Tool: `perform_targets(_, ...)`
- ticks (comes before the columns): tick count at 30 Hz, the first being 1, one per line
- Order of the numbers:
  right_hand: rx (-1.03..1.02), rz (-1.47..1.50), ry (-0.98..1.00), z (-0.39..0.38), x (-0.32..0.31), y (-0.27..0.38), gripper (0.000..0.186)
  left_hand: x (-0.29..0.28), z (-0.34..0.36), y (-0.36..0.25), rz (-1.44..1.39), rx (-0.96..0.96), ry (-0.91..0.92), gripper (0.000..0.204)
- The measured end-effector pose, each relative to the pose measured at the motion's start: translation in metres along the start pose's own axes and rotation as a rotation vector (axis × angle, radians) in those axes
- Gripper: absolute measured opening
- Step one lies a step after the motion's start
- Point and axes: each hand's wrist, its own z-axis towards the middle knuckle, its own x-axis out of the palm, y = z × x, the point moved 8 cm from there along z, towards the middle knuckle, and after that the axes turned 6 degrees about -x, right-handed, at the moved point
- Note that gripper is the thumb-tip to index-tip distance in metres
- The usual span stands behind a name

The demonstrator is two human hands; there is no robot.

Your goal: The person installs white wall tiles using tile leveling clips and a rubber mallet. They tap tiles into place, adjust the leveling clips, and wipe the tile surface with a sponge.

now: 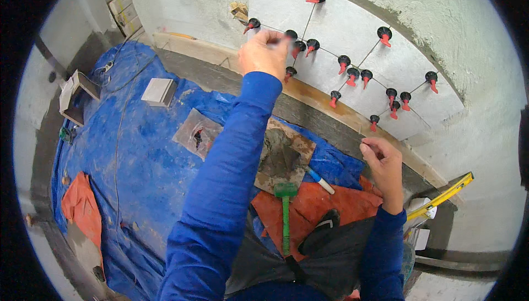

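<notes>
Light square tiles (341, 20) on the wall carry black-and-red levelling caps (386, 36) along their joints. My left hand (259, 53) is raised at the left part of the tiles, its fingers closed on one of these caps (290, 35), which is slightly blurred. My right hand (384, 166) is lower, in front of the wooden batten under the tiles, with thumb and index finger pinched on something small that I cannot make out.
Blue tarp (138, 136) covers much of the floor, with a white tile box (158, 91), plastic bag (197, 134), mortar board (289, 155), green mallet (285, 218) and orange cloth (317, 202). A yellow level (441, 196) leans at right; a cable (117, 152) runs across the tarp.
</notes>
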Motion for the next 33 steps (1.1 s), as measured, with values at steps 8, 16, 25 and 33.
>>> perform_targets(8, -0.070, -0.070, 0.027, 0.003, 0.006, 0.001, 0.018, 0.026, -0.003, 0.004, 0.037, -0.061, 0.009, 0.018)
perform_targets(16, -0.106, -0.084, 0.049, 0.006, 0.008, 0.001, 0.017, 0.039, -0.001, 0.006, 0.035, 0.077, -0.038, 0.016)
perform_targets(25, -0.133, -0.089, 0.058, 0.011, 0.011, -0.001, 0.018, 0.043, 0.000, 0.011, -0.011, 0.029, -0.049, 0.018)
perform_targets(33, -0.096, -0.107, 0.087, 0.011, 0.014, -0.004, 0.019, 0.035, -0.012, 0.005, 0.043, 0.038, -0.159, 0.022)
